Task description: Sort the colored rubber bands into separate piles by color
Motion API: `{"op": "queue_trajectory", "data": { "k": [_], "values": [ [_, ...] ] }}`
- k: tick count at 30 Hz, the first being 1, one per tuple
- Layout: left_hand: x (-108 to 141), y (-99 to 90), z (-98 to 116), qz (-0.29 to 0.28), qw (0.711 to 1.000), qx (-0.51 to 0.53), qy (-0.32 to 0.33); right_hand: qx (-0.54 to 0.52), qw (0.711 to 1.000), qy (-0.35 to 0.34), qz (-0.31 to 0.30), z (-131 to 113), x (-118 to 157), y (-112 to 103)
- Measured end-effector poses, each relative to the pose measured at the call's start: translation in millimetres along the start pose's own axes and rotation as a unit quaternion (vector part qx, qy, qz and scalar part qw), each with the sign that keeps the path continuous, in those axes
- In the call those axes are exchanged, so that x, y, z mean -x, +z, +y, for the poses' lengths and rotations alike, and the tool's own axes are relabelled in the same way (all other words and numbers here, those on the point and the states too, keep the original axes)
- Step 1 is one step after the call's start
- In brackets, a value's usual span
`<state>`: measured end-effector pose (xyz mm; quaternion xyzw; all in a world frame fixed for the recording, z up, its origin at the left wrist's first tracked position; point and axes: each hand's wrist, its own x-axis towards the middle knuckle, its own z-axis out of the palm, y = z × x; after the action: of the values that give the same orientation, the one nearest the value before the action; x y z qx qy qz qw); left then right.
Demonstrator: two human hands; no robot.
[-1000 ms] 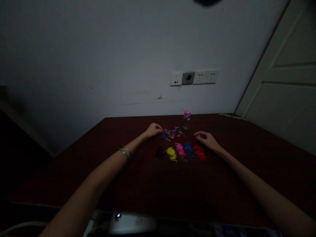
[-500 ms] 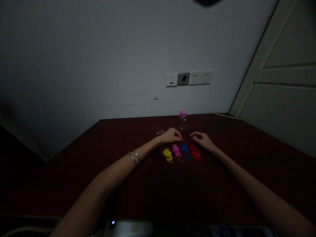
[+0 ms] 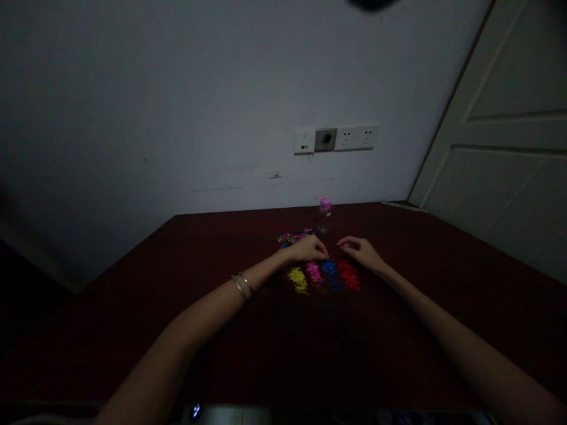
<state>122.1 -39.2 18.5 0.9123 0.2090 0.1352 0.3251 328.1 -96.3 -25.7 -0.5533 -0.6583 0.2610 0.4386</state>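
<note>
My left hand [image 3: 309, 248] reaches in with its fingers pinched at the top end of a blue pile of small strands or bands [image 3: 331, 275]. Whatever lies between those fingertips is hard to make out in the dim light. Just above a red pile [image 3: 349, 275] is my right hand [image 3: 362, 252], fingers curled and thumb close to the index finger. Its grip is too small and dark to read clearly. Beside the blue lie a pink pile [image 3: 315, 274] and a yellow pile [image 3: 298, 280]. A mixed multicoloured heap [image 3: 290, 238] is partly behind my left hand.
A clear bottle with a pink lid [image 3: 325, 204] stands behind my hands. All this rests on a dark red-brown table [image 3: 248, 354] against a wall with sockets [image 3: 354, 137]. A pale panelled door [image 3: 509, 136] is at the right.
My left hand has come down slightly toward the blue pile, where a blue strand showed at its fingertips before. More of the mixed heap is visible. My right hand stays nearly in place.
</note>
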Motion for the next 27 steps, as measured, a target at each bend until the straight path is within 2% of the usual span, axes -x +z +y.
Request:
{"op": "queue_trajectory", "data": {
  "k": [2, 6, 9, 13, 17, 21, 27],
  "values": [
    [1, -5.5, -5, 0.039, 0.999, 0.017, -0.02, -0.001, 1.0, 0.001, 0.001, -1, 0, 0],
    [5, -23.4, -22, 0.168, 0.979, 0.045, -0.104, 0.006, 1.0, 0.009, 0.0, -3, 2, 0],
    [14, -39.4, -45, 0.275, 0.949, 0.052, -0.148, 0.005, 1.0, 0.011, -0.002, -4, 3, 0],
    [32, -57.1, -82, 0.354, 0.914, 0.069, -0.184, 0.015, 1.0, 0.006, -0.005, -3, 2, 0],
    [52, -65.8, -110, 0.398, 0.886, 0.066, -0.227, 0.029, 0.999, 0.009, -0.016, -1, 1, -1],
    [61, -67.7, -121, 0.422, 0.867, 0.096, -0.247, 0.049, 0.999, 0.009, -0.021, 0, 1, -1],
    [58, -65.0, -129, 0.426, 0.871, 0.101, -0.222, 0.088, 0.996, -0.001, -0.013, -3, 2, -1]
  ]
}}
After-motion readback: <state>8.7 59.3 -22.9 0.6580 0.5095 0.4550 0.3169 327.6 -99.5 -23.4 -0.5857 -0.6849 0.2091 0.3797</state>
